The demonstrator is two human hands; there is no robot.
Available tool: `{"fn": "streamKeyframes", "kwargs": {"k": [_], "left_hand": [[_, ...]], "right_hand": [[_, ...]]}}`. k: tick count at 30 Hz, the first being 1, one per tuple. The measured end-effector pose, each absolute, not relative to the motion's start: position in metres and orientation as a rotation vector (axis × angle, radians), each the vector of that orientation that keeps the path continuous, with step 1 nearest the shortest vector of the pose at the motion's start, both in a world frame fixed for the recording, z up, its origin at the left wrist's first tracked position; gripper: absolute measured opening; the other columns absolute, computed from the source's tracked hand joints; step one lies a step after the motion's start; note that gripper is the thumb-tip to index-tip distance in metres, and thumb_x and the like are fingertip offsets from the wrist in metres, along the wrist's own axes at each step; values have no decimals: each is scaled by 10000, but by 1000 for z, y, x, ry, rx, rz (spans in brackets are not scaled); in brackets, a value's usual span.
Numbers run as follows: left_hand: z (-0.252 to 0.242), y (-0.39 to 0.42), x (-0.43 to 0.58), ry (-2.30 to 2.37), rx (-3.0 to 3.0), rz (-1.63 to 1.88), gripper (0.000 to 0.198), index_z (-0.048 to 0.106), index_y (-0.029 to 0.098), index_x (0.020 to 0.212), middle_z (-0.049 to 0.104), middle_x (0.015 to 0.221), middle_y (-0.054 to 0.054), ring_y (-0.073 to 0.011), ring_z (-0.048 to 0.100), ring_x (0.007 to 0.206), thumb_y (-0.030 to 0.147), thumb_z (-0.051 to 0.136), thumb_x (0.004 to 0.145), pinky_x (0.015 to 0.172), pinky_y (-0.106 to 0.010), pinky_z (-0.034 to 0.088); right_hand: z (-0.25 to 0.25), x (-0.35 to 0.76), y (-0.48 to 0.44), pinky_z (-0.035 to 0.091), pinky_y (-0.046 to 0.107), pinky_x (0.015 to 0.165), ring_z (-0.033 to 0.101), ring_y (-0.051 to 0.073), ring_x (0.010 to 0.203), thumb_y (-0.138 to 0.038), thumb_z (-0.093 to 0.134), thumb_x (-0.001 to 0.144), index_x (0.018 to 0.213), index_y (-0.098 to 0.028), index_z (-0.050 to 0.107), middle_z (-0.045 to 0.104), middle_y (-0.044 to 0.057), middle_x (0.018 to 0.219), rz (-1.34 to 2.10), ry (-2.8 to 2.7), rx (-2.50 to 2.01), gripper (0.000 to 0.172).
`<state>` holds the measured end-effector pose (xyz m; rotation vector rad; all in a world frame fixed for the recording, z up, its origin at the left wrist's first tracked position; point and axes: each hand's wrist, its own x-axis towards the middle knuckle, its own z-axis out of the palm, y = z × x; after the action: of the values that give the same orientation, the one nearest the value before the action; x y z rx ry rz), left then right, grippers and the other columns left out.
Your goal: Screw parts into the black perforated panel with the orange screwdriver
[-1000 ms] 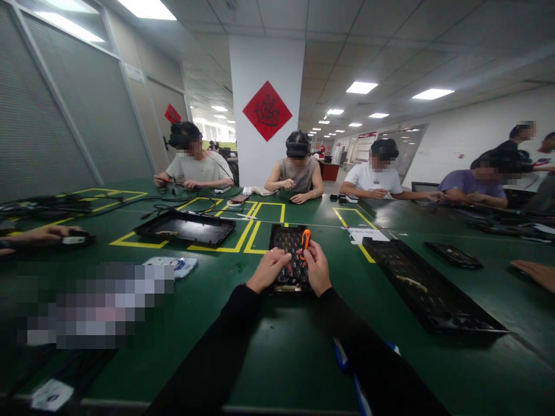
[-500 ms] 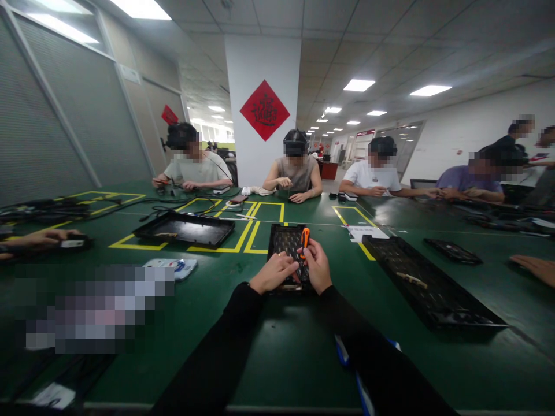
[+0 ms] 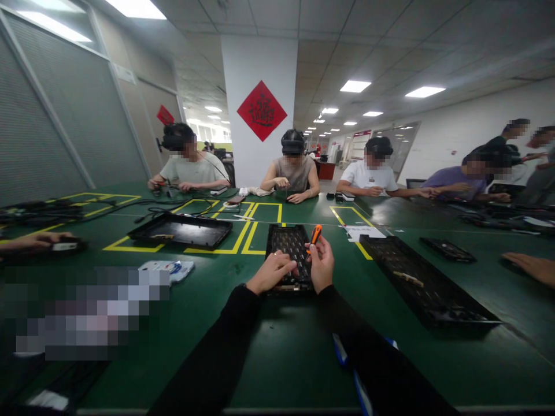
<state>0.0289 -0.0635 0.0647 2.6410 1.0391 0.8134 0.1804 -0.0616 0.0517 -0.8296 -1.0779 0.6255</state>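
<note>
We logged this as the screw-work step on the black keyboard frame point(image 3: 291, 254), which lay flat on the green table point(image 3: 277, 346) directly in front of us, near edge under both hands. Our right hand point(image 3: 321, 267) was curled closed around an orange-handled screwdriver point(image 3: 315, 236), handle sticking up and tilted right, tip pointing down toward the frame's right side; whether the tip touched the frame, we could not tell, too small. Our left hand point(image 3: 272, 271) lay palm-down on the frame's near-left part, fingers loosely bent, pressing or steadying it rather than gripping anything. Both sleeves were black.

Judgement: the driver looked lifted a bit off the work, so we read it as between screws, not mid-turn. The next move probably called for dropping the tip squarely into a screw head, keeping the shaft upright, with the left hand pinning the frame so it would not slide. The screws themselves were not readable at this size.

Around: a larger black tray point(image 3: 429, 289) to the right, another black tray point(image 3: 180, 230) ahead-left inside yellow tape lines, a white packet point(image 3: 167, 269) near-left. Other people sat across the table working on their own pieces, and a co-worker's hand point(image 3: 526, 267) rested at the far right edge.
</note>
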Motion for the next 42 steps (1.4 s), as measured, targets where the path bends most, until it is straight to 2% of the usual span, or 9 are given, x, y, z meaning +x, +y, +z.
{"fn": "streamKeyframes", "kwargs": {"k": [4, 11, 15, 18, 21, 27, 33, 38, 42], "left_hand": [[72, -71, 35, 1214, 2776, 942, 384, 594, 186, 859, 575, 788, -28, -156, 450, 798, 469, 334, 854, 723, -281, 308], [77, -64, 19, 1937, 2569, 1076, 406, 558, 173, 779, 593, 748, -66, -169, 515, 749, 361, 219, 899, 695, -286, 309], [54, -46, -5, 2384, 2091, 868, 426, 594, 170, 834, 627, 808, -100, -191, 567, 746, 360, 216, 886, 635, -268, 344], [34, -37, -14, 2385, 1980, 623, 410, 625, 173, 812, 644, 844, -107, -210, 597, 778, 344, 256, 864, 644, -273, 387], [24, -32, -13, 2344, 2000, 517, 386, 640, 164, 804, 651, 867, -113, -221, 610, 805, 315, 287, 841, 664, -283, 415], [26, -33, -10, 2326, 2084, 427, 404, 647, 140, 803, 652, 859, -137, -244, 615, 810, 366, 312, 819, 693, -323, 434], [27, -39, -16, 2362, 2066, 493, 499, 627, 158, 821, 644, 871, -129, -249, 608, 821, 523, 286, 803, 676, -317, 431], [26, -39, -15, 2348, 2033, 536, 476, 604, 169, 877, 640, 900, -128, -247, 604, 830, 532, 306, 796, 666, -310, 426], [26, -39, -13, 2318, 2031, 535, 469, 592, 169, 888, 638, 892, -128, -249, 604, 812, 527, 301, 799, 637, -305, 423]], "right_hand": [[59, 179, -64, 475, 226, 545, 578, 137, 719, -333, 598, 723, 1102, -156, 495, 615, 53, 870, 667, -1084, -773, 431], [73, 183, -68, 506, 224, 520, 602, 130, 685, -327, 661, 660, 1115, -176, 489, 632, 28, 829, 756, -1126, -714, 510], [69, 198, -59, 223, 160, 251, 352, 44, 292, -447, 620, 669, 922, -155, 569, 502, -73, 480, 753, -1020, -891, 389], [66, 207, -51, 131, 170, 274, 211, 31, 271, -516, 500, 739, 686, -150, 540, 262, -116, 361, 773, -879, -878, 372], [62, 212, -47, 112, 187, 313, 162, 36, 306, -499, 434, 775, 584, -172, 456, 186, -115, 390, 723, -826, -881, 379], [47, 216, -42, 234, 201, 407, 263, 67, 416, -302, 400, 754, 519, -213, 244, 252, -77, 465, 294, -976, -1258, 296], [55, 237, -24, 398, 223, 658, 519, 124, 711, -153, 505, 623, 640, -170, 495, 557, -2, 713, 305, -1314, -1473, 27], [50, 235, -10, 430, 274, 615, 594, 187, 629, -190, 626, 597, 505, -143, 552, 597, 67, 565, 422, -1591, -1812, 127], [45, 210, -7, 453, 315, 686, 628, 238, 799, -174, 615, 654, 673, -128, 647, 662, 167, 818, 312, -1639, -2030, 59]]}}
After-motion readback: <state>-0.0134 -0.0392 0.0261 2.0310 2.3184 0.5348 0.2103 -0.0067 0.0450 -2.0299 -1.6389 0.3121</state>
